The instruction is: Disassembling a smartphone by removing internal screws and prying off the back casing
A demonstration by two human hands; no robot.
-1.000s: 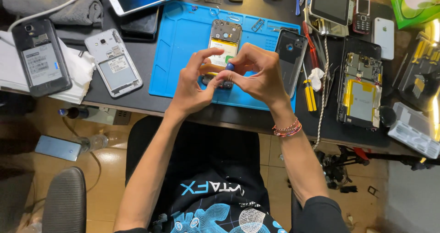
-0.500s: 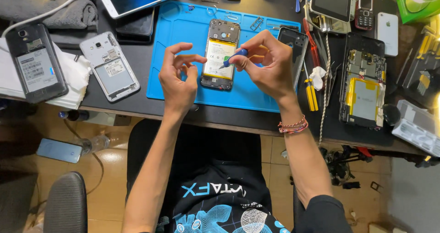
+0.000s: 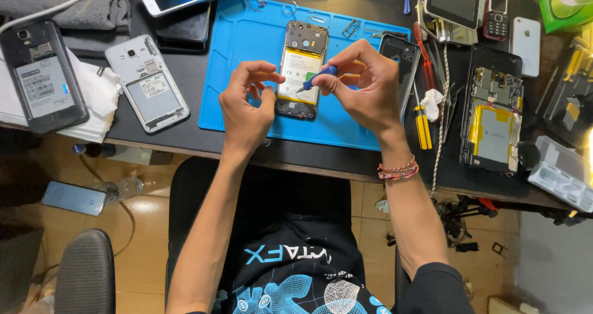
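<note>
Blue silicone mat covers the middle of the dark surface, and on it lies the opened phone that we are working on, back cover off, yellow-labelled battery showing. Its long axis runs away from us, camera end far, bottom end near, tilted only slightly. It sits between our two hands, a little nearer the right one.

Our right hand has its fingers pinched together on a small blue-handled screwdriver. The tool points leftward and slightly down, so that its tip reaches over the right edge of the phone, about the middle of the battery. We cannot tell whether the tip touches the phone or hangs just above it; the metal end is too thin to make out.

Our left hand is just beside the phone's left edge, thumb and forefinger curled toward each other with the tips nearly meeting. Whether they pinch something tiny, such as a screw, is not visible. The lower left corner of the phone is partly covered by this hand.

To the right of the mat a black back cover stands partly hidden behind the right hand. Further right lies another stripped phone with a yellow battery; to the left, a silver phone with its back open. Yellow-handled tools lie just beside the mat's right edge.
</note>
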